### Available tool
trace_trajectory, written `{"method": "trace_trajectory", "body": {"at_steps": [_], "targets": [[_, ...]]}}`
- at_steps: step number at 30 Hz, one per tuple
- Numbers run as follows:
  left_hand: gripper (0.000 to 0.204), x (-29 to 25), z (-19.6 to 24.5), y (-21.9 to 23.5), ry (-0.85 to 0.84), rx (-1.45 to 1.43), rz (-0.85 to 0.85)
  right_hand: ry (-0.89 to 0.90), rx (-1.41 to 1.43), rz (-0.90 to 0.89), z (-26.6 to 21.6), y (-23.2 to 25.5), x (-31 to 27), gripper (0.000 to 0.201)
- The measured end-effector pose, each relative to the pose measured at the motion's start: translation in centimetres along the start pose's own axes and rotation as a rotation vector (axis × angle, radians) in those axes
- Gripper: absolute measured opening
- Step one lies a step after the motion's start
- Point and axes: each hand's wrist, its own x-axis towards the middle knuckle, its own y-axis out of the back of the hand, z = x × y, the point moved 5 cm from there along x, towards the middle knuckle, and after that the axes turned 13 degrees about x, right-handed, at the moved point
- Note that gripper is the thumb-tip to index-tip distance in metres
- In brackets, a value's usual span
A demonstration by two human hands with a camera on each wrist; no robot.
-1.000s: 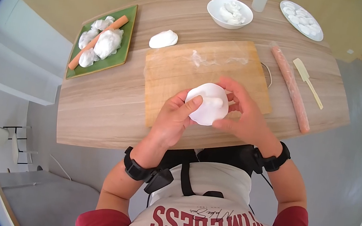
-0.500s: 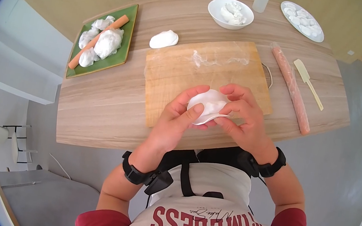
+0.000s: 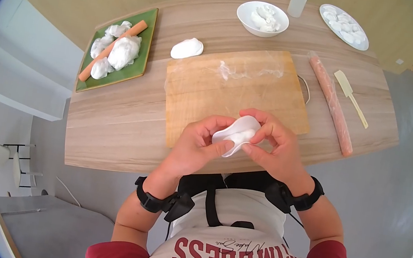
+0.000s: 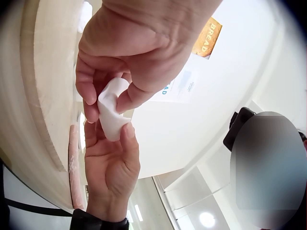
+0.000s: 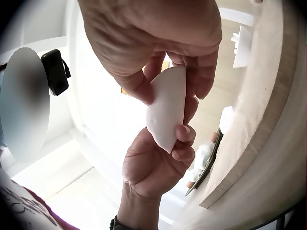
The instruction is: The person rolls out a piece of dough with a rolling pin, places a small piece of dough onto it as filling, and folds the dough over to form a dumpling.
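A round white dumpling wrapper (image 3: 222, 134) with a lump of white filling (image 3: 242, 136) is held over the near side of the wooden board (image 3: 190, 94). Its sides are bent up towards each other around the filling. My left hand (image 3: 194, 146) cradles the left side, thumb on the near edge and fingers behind. On the right, my right hand (image 3: 282, 150) pinches the rim between thumb and fingers. The right wrist view shows the wrapper (image 5: 165, 108) as a smooth half-moon from outside; in the left wrist view the folded wrapper (image 4: 113, 123) still gapes at the top.
A stack of white wrappers (image 3: 187, 49) lies beyond the board. Behind stand a white bowl (image 3: 244, 20) of filling, a bottle (image 3: 298, 1) and a plate of dumplings (image 3: 324, 18). A wrapped pink rolling pin (image 3: 330, 102) and spatula (image 3: 351, 97) lie right; a green tray (image 3: 145, 40) sits left.
The wrapper went from lying nearly flat on the left hand to being bent up at both sides. The right hand closed on its rim, and both hands moved slightly nearer the body.
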Motion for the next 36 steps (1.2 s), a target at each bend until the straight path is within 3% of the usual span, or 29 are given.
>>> {"method": "trace_trajectory", "body": {"at_steps": [2, 6, 8, 12, 18, 21, 23, 27, 29, 32, 36], "targets": [[0.043, -0.2, -0.6, -0.1, 0.079, -0.023, -0.08, -0.018, 0.039, 0.004, 0.4, 0.1, -0.2, 0.015], [0.046, -0.5, -1.2, -0.6, 0.098, -0.08, -0.075, -0.025, 0.132, 0.036, 0.8, 0.0, -0.5, 0.014], [0.049, -0.6, -0.5, -1.3, -0.097, -0.144, 0.064, -0.016, 0.143, 0.1, 0.9, 0.1, -0.5, 0.015], [0.051, -0.9, -0.2, -1.3, -0.129, 0.069, 0.18, -0.039, 0.173, 0.118, 1.3, 0.1, -0.8, 0.017], [0.046, -0.7, -1.2, -0.8, -0.115, 0.079, 0.146, -0.032, 0.02, 0.097, 0.9, -0.1, -0.9, 0.024], [0.047, -0.7, -1.3, -0.7, -0.135, 0.018, 0.16, 0.043, -0.166, 0.056, 0.3, 0.1, -0.7, 0.025], [0.051, -0.7, -0.9, -0.6, -0.183, 0.066, 0.175, 0.204, -0.4, -0.01, -0.6, -0.1, -0.6, 0.024], [0.057, -0.7, -0.4, -0.7, -0.216, 0.066, 0.18, 0.287, -0.41, -0.03, -1.2, -0.5, -0.7, 0.021], [0.052, -0.9, -0.4, -0.5, -0.12, 0.054, 0.178, 0.244, -0.339, 0.007, -1.1, -0.5, -0.7, 0.019], [0.04, -1.0, -0.5, -0.3, -0.16, 0.19, 0.168, 0.165, -0.321, 0.004, -1.5, -0.6, -0.7, 0.018], [0.03, -1.0, -0.3, -0.4, -0.124, 0.139, 0.172, 0.159, -0.278, 0.02, -0.9, -0.5, -0.7, 0.016]]}}
